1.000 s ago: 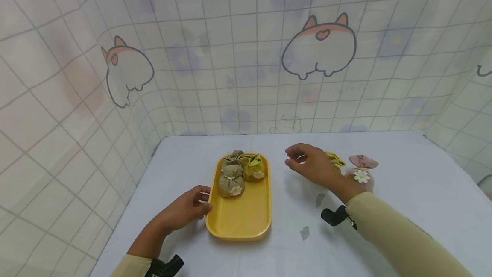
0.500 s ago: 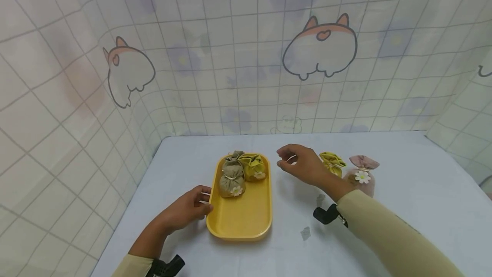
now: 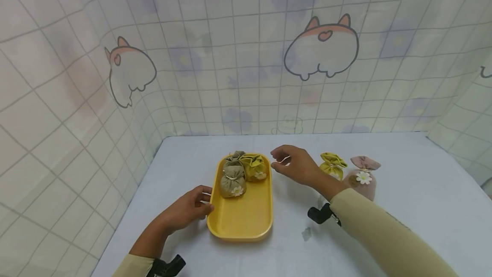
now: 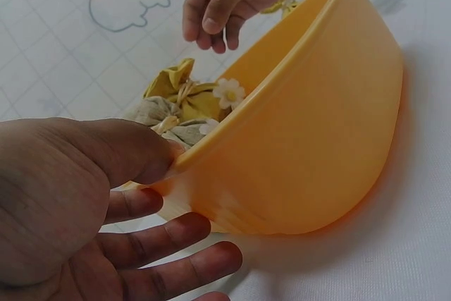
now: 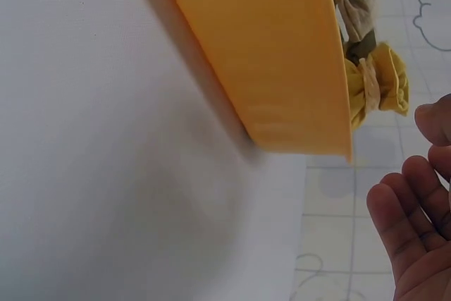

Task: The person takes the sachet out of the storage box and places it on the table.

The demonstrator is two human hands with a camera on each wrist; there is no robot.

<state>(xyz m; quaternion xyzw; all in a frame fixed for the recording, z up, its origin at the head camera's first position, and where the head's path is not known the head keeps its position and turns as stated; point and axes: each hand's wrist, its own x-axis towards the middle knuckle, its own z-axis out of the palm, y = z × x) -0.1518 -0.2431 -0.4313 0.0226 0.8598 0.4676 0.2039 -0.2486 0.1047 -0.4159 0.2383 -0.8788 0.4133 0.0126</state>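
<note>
A yellow tray [image 3: 242, 221] holds several small drawstring pouches at its far end: a grey-green pouch [image 3: 232, 183] with a white flower, another greyish one [image 3: 235, 156] behind it and a yellow-green pouch [image 3: 253, 168]. My left hand [image 3: 188, 208] is at the tray's left side; in the left wrist view its thumb lies over the rim, the index finger sits against the outer wall, and the other fingers spread loosely. Just off the tray's far right rim, my right hand [image 3: 297, 166] hovers with relaxed, slightly bent fingers and nothing in them.
Right of the tray, behind the right forearm, stand another yellow-green pouch [image 3: 333, 165] and a pink pouch [image 3: 363, 181] with a white flower. Grey patches [image 3: 306, 234] mark the white tabletop [image 3: 284, 251]. A grid-patterned curtain [image 3: 246, 76] encloses the back and sides.
My right hand has moved left, from near the yellow-green pouch on the table to beside the tray, uncovering more of that pouch. The left hand and tray stay put.
</note>
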